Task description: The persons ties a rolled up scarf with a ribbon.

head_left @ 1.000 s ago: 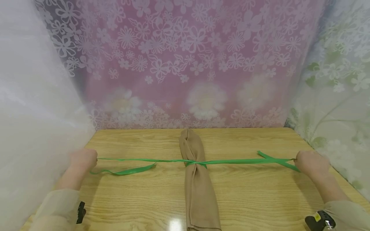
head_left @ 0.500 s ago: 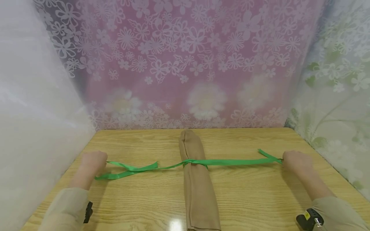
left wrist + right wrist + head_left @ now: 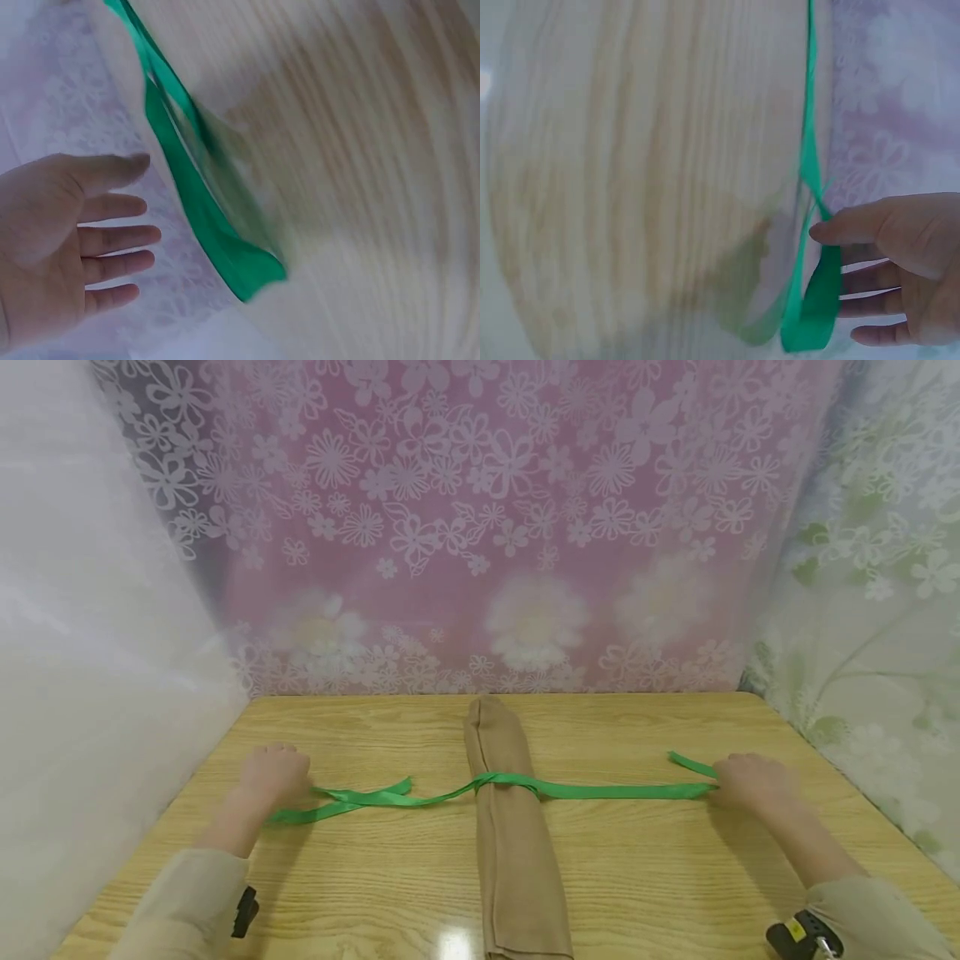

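Note:
A long folded tan cloth (image 3: 517, 868) lies lengthwise on the table, with a green ribbon (image 3: 615, 791) tied round its upper half. The ribbon's loose parts stretch out to both sides. At the left ribbon part, my left hand (image 3: 276, 774) is low over the table; in the left wrist view its fingers (image 3: 120, 240) are straight and apart from the ribbon (image 3: 199, 202). My right hand (image 3: 753, 781) is at the right part; its thumb overlaps the ribbon (image 3: 823, 300) in the right wrist view, while the fingers (image 3: 874, 304) extend loosely, tips partly hidden behind it.
The wood-grain table (image 3: 360, 893) carries the cloth. Behind it hangs a pink flowered curtain (image 3: 465, 527). A white sheet (image 3: 90, 610) borders the left side and a leaf-patterned curtain (image 3: 877, 635) the right.
Both hands have moved inward toward the cloth, and their fingers have loosened. The ribbon, pulled taut a second ago, has gone slack, and its knotted part has flattened on the cloth.

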Demonstrator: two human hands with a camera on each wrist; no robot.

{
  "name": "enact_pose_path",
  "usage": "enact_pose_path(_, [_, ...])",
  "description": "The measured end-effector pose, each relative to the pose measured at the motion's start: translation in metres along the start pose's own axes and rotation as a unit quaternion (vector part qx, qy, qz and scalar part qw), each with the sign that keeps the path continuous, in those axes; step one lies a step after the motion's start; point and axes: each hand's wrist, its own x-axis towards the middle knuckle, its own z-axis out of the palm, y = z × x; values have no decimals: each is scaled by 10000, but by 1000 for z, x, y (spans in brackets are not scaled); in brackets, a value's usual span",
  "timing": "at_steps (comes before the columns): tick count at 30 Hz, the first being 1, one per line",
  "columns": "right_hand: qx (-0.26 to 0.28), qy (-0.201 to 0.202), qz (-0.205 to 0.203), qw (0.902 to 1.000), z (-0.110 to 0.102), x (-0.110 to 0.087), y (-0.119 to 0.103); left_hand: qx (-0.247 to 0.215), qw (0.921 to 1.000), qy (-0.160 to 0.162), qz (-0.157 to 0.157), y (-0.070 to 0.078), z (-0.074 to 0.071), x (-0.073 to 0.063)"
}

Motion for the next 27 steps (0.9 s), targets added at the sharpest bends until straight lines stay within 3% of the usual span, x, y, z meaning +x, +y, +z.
enact_pose_path(5, [17,536,-427,9976,-6,0,-25,-257,9984,288,417,30,-7,14])
enact_pose_path(10, [205,921,-648,9934,-8,5,-48,-117,9922,709,1016,60,-13,24])
enact_pose_path(16, [364,946,-895,9908,-10,9,-70,-206,9832,1121,1424,95,-13,32])
enact_pose_path(20, [444,934,-1128,9882,-12,13,-86,-230,9809,1137,1561,111,-12,35])
enact_pose_path(27, [421,985,-1695,9797,-7,23,-117,352,9800,1007,1679,132,-11,37])
